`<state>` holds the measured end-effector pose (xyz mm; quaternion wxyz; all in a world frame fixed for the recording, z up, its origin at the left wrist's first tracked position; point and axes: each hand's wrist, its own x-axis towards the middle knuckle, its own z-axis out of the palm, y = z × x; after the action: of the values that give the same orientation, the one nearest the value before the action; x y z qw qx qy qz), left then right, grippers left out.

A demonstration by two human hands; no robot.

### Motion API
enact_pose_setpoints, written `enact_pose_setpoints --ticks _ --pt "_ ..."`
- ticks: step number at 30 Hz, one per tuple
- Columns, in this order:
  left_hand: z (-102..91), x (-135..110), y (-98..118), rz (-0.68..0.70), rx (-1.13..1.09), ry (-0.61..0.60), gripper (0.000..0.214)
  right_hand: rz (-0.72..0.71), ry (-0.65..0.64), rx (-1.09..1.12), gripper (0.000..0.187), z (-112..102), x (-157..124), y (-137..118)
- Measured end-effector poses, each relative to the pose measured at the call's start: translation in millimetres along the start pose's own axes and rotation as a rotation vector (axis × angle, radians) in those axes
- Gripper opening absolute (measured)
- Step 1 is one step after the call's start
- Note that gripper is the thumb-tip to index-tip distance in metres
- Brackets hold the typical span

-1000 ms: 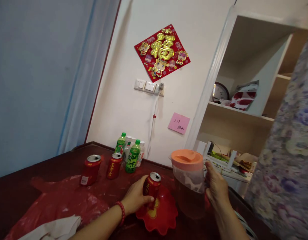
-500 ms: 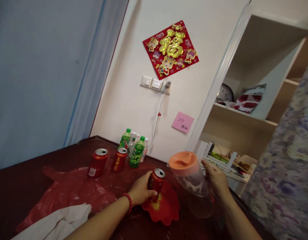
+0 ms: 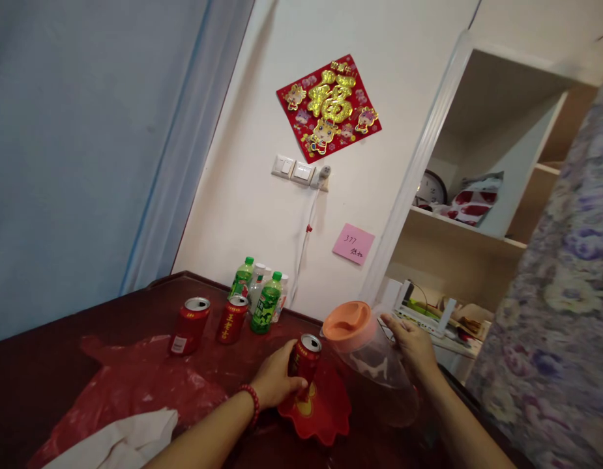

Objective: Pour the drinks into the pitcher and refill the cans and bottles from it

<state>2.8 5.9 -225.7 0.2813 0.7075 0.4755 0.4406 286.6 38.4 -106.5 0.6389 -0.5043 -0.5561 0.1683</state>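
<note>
My left hand (image 3: 276, 378), with a red bead bracelet on its wrist, is wrapped round a red drink can (image 3: 306, 360). The can stands upright over a red scalloped plate (image 3: 325, 417) with a yellow print. On the right, my right hand (image 3: 411, 345) grips the handle side of a clear plastic pitcher (image 3: 374, 361). An orange lid (image 3: 349, 321) tops the pitcher, which tilts left so that its spout side comes close to the can. No stream of liquid can be made out. Two more red cans, one left (image 3: 190, 326) and one nearer the bottles (image 3: 232, 320), stand upright.
Green-capped bottles (image 3: 266, 305) and clear bottles stand by the wall. A red plastic bag (image 3: 139, 378) and a white cloth (image 3: 115, 440) lie at the left on the dark red table (image 3: 27, 365). Shelves (image 3: 457, 241) and a floral curtain (image 3: 550, 312) are at the right.
The pitcher has tipped further left, its lid turning toward the can, as my right hand shifts left. My left hand keeps hold of the can. The whole view has shifted slightly.
</note>
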Motion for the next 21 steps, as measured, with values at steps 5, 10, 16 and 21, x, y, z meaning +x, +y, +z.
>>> enact_pose_setpoints --ticks 5,10,16,21 --pt "0.5 0.8 -2.3 0.007 0.010 0.004 0.076 0.020 -0.062 -0.081 0.058 -1.1 1.3 -6.1" --pt "-0.8 0.6 -1.4 -0.003 0.013 0.000 0.078 0.014 -0.071 -0.141 0.059 -3.8 1.8 -8.2" --pt "-2.0 -0.1 2.4 -0.014 0.020 -0.008 0.077 -0.035 -0.082 -0.203 0.060 -3.5 7.7 0.9" --pt "-1.7 0.1 3.7 -0.006 0.018 -0.005 0.078 -0.077 -0.070 -0.236 0.060 -2.6 11.6 1.7"
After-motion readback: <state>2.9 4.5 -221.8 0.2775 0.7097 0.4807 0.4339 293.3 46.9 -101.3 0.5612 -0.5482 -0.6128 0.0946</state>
